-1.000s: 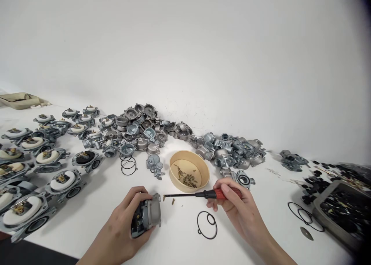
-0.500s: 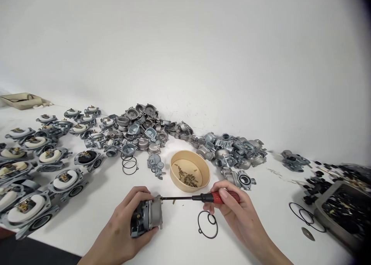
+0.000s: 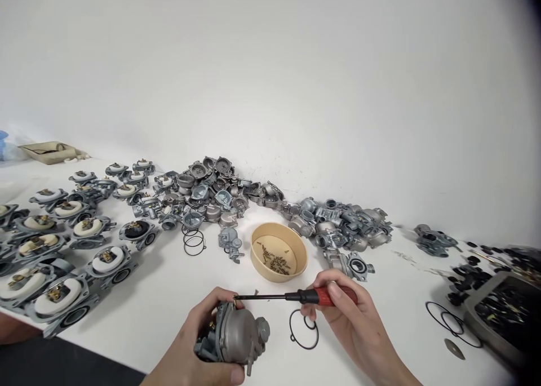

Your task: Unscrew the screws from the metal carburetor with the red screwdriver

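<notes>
My left hand (image 3: 198, 346) grips a grey metal carburetor (image 3: 236, 338) and holds it above the white table (image 3: 169, 313), bowl side turned toward me. My right hand (image 3: 350, 324) is closed on a red-handled screwdriver (image 3: 321, 297). The black shaft points left, and its tip meets the carburetor's upper edge by my left fingertips. A black rubber gasket ring (image 3: 303, 329) lies flat on the table between my hands. Just beyond them stands a round tan bowl (image 3: 253, 249) with several small brass screws inside.
Rows of carburetor bodies with white floats (image 3: 67, 262) fill the left of the table. Piles of grey metal parts (image 3: 211, 189) and more parts (image 3: 342, 222) lie along the white wall. A grey tray of black pieces (image 3: 502, 313) and loose O-rings (image 3: 448, 321) sit at the right.
My left hand has lifted and turned the carburetor so its bowl faces me. The screwdriver tip has moved left onto its upper edge. The view has shifted slightly.
</notes>
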Action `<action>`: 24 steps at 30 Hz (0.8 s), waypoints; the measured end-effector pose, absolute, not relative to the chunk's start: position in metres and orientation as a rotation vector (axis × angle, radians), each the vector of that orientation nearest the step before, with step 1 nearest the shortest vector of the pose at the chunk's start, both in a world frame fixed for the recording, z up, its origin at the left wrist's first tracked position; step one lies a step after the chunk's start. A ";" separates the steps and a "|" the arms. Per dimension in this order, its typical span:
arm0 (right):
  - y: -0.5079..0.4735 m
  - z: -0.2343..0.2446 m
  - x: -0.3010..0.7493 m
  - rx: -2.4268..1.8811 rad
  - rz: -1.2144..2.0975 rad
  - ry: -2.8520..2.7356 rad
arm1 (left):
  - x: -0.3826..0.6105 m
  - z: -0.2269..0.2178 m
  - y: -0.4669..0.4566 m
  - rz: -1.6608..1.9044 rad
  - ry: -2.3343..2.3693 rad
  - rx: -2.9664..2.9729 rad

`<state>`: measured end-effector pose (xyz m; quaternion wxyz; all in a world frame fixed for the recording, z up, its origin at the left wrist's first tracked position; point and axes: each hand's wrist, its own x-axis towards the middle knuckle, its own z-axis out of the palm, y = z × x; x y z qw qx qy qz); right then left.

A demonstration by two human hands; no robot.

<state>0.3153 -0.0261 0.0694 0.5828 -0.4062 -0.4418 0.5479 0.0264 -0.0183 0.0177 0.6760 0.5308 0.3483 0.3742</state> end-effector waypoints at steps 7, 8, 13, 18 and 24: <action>-0.025 0.073 0.313 -0.929 1.275 -1.050 | 0.026 0.011 -0.013 0.921 0.648 1.188; -0.025 0.072 0.313 -0.929 1.271 -1.053 | 0.026 0.011 -0.012 0.916 0.639 1.201; -0.025 0.071 0.313 -0.950 1.274 -1.045 | 0.027 0.018 -0.013 0.845 0.653 1.201; -0.025 0.069 0.313 -0.954 1.289 -1.011 | 0.032 0.027 -0.016 0.838 0.685 1.186; -0.025 0.068 0.314 -0.979 1.276 -1.060 | 0.032 0.031 -0.018 0.817 0.699 1.162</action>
